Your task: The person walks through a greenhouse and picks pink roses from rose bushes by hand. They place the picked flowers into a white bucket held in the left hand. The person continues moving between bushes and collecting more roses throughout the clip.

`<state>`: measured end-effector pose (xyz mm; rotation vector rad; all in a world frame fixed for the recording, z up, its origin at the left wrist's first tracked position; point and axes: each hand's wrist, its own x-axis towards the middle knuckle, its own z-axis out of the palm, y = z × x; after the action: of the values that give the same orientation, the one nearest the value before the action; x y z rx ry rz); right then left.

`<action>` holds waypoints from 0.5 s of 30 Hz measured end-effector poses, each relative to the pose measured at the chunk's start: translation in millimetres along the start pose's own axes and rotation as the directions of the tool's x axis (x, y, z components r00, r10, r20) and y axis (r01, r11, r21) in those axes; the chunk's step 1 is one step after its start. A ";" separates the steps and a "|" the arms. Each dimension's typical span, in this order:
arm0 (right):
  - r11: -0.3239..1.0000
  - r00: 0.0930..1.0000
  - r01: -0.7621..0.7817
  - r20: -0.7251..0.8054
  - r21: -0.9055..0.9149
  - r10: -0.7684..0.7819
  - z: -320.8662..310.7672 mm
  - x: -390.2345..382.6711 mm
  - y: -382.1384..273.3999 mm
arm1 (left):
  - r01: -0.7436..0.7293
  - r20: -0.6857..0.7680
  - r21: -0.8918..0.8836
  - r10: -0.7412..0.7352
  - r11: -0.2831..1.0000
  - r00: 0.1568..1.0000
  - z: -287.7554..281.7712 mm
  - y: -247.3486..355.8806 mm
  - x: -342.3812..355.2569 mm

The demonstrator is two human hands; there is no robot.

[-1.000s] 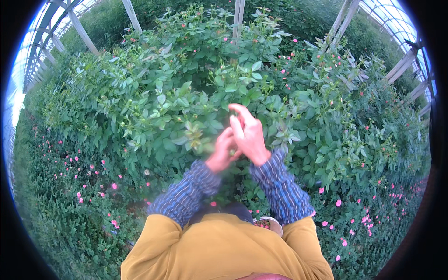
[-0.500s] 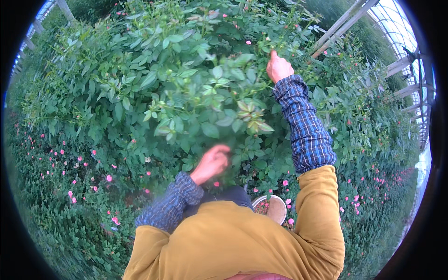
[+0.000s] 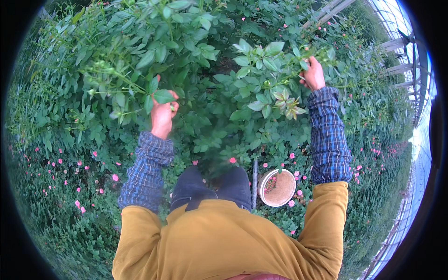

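Note:
My left hand (image 3: 163, 114) is closed around a leafy rose stem (image 3: 132, 85) with green buds, which leans to the left. Leaves cover part of its fingers. Farther right and slightly higher, my right hand (image 3: 314, 77) has its fingers bent around another rose stem (image 3: 301, 77) among leaves and small buds. A shoot with reddish-tipped young leaves (image 3: 287, 103) spreads just left of that hand. Between the two hands the rose bush (image 3: 205, 100) parts, with a darker gap in the foliage.
A white bucket (image 3: 283, 190) with small pinkish-red pieces inside stands right of my legs (image 3: 235, 184), beside a grey pipe (image 3: 255, 182). Pink blossoms (image 3: 115, 177) dot the low foliage on both sides. Pale posts (image 3: 329, 13) and the greenhouse frame (image 3: 396, 45) rise at the right.
My left hand has moved up and left from near my waist and has taken hold of a stem. My right hand has shifted right and slightly down; the shoots between them have spread apart.

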<state>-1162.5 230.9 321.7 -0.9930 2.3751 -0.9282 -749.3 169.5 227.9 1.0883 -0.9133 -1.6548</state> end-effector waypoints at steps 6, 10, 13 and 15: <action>0.587 0.995 -0.001 0.062 0.810 -0.083 -52.4 -60.0 -34.8 | -0.056 -0.038 0.102 0.061 0.993 0.997 0.4 5.0 6.2; -0.008 0.870 -0.053 0.043 0.999 -0.491 -34.0 -135.4 -40.4 | -0.059 -0.055 0.077 0.063 0.995 0.996 13.2 2.0 7.4; -0.109 0.724 -0.478 0.321 0.871 -0.610 14.1 -176.6 -44.9 | -0.076 -0.080 0.070 0.082 0.995 0.993 26.2 0.6 5.0; 0.041 0.564 -0.719 0.617 0.694 -0.548 40.0 -179.2 -52.7 | -0.060 -0.103 0.053 0.065 0.997 0.993 34.1 -2.0 0.3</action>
<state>-995.2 318.5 350.1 -0.3179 0.3863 -1.2791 -782.0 172.9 237.3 1.1574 -0.9157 -1.5167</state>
